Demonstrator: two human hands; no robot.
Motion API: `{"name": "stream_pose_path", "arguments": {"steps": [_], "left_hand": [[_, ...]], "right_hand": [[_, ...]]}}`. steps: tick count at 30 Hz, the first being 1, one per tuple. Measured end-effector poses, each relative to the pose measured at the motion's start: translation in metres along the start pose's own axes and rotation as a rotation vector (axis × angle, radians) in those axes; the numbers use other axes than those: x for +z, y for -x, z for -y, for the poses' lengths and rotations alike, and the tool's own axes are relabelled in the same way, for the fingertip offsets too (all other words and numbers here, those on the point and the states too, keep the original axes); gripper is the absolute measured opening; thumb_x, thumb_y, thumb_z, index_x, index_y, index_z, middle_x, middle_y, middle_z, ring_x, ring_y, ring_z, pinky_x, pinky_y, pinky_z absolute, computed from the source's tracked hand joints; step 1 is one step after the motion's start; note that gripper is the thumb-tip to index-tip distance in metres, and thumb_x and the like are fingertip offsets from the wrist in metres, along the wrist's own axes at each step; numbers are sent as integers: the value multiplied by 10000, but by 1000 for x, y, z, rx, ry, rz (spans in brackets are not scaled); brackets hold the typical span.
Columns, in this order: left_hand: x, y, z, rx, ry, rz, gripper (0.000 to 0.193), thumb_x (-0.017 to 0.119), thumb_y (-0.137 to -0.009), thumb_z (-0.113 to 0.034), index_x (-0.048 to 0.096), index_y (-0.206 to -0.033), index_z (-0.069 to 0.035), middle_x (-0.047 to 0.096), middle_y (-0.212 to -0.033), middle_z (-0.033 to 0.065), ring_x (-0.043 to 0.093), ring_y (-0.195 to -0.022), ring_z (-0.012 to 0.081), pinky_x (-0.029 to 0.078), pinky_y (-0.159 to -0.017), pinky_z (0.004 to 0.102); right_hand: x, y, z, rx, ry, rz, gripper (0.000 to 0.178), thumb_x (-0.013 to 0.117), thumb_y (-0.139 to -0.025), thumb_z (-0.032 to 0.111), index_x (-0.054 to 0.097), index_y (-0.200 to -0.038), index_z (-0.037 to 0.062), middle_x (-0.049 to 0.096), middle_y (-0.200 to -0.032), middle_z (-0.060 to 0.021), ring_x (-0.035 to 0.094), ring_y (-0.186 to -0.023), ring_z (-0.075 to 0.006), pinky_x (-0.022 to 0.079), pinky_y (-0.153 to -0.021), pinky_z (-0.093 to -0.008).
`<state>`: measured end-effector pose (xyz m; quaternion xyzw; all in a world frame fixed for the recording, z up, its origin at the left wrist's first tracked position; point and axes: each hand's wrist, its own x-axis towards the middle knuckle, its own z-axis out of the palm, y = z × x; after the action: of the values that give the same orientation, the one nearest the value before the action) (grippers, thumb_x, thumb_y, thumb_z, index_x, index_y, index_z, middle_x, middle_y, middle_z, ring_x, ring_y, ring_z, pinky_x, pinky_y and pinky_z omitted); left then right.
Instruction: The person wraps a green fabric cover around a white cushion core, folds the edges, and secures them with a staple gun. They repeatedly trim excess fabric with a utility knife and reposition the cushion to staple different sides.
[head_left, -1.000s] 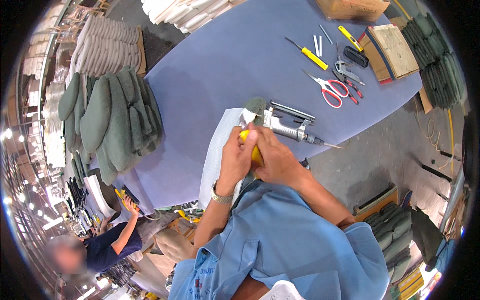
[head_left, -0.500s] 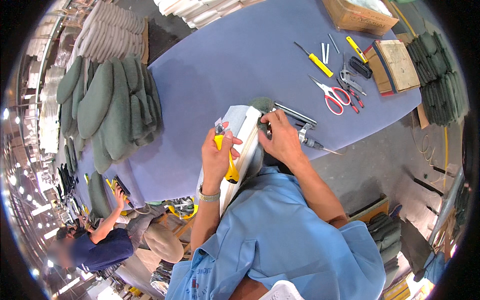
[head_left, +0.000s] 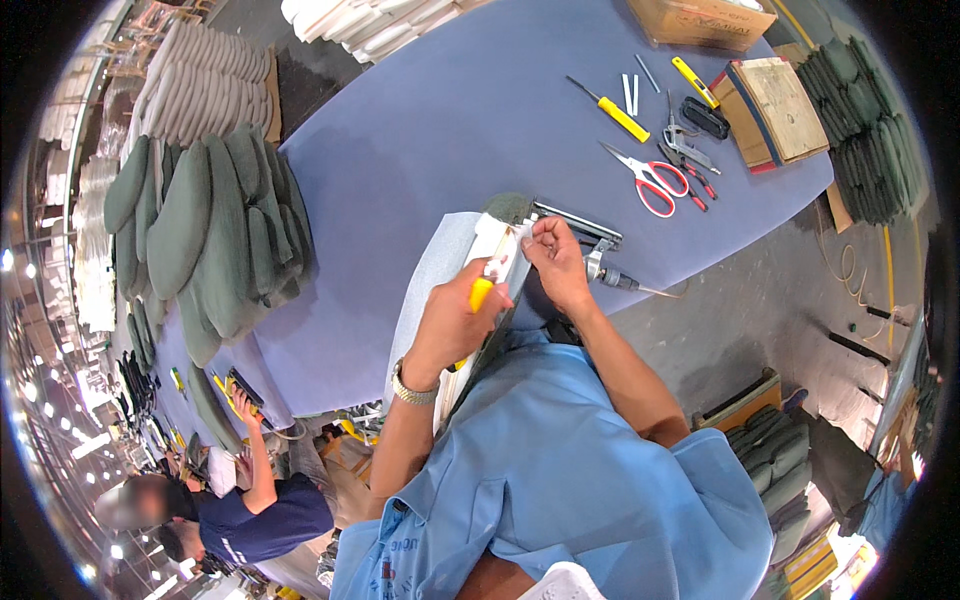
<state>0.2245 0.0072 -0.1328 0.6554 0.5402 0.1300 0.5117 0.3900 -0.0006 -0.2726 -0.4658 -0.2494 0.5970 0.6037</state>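
A long padded piece (head_left: 420,285) leans against my body at the table edge. Its outside is pale grey fabric, its inner side whitish, and dark green fabric (head_left: 507,208) shows at the far end. My left hand (head_left: 447,322) is closed around a yellow utility knife (head_left: 481,293) over the whitish side; the blade is hard to make out. Close by, my right hand (head_left: 557,262) pinches a pale edge of material near the far end, its fingertips together. A staple gun (head_left: 580,225) with an air fitting lies just beyond my right hand.
Red-handled scissors (head_left: 652,182), pliers (head_left: 690,178), a yellow screwdriver (head_left: 623,118) and a cardboard box (head_left: 775,115) lie on the blue table (head_left: 400,130). Green padded pieces (head_left: 215,230) are heaped at left. A co-worker (head_left: 265,515) stands at lower left.
My left hand has turned over and brought the knife across the padded piece toward my right hand. The right fingers have closed into a pinch. At lower left, the co-worker has shifted.
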Motion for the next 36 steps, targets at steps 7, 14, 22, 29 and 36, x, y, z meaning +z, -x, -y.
{"name": "stream_pose_path", "arguments": {"steps": [7, 14, 22, 29, 36], "left_hand": [[-1, -57, -18, 282, -451, -15, 454, 642, -987, -254, 578, -1404, -86, 704, -827, 209, 686, -790, 431, 524, -691, 489], [-27, -76, -2, 240, -550, 18, 297, 682, -953, -311, 704, -1020, -23, 693, -790, 195, 691, -707, 357, 533, -677, 426], [-41, -98, 1, 94, -243, -6, 227, 784, -908, -211, 682, -909, -8, 634, -642, 11, 583, -536, 73, 468, -512, 262], [-39, -122, 10, -89, 17, 145, 228, 786, -925, -214, 671, -946, -18, 632, -676, -1, 561, -557, 62, 453, -506, 253], [-33, -104, 14, 171, -251, -85, 312, 654, -985, -265, 656, -1064, 37, 679, -790, 181, 660, -689, 354, 527, -670, 425]], "right_hand": [[11, 4, 22, 0, 72, 24, 198, 574, -959, -30, 548, -1143, 38, 538, -926, 31, 475, -767, -27, 392, -667, -220], [10, -5, 19, -1, 169, 45, 139, 595, -930, 20, 571, -1063, 55, 489, -842, 54, 432, -713, -32, 363, -627, -229], [13, -12, 24, 19, 393, 24, 225, 666, -980, 227, 596, -985, 13, 559, -772, -42, 507, -720, -120, 442, -660, -304], [9, -10, 5, -56, 201, 42, 230, 618, -1059, 234, 588, -948, 35, 554, -777, 21, 467, -733, -75, 416, -647, -286], [8, -13, -9, -85, 194, 111, 261, 597, -1080, 236, 524, -896, 65, 423, -787, 71, 377, -733, -53, 350, -630, -251]]}}
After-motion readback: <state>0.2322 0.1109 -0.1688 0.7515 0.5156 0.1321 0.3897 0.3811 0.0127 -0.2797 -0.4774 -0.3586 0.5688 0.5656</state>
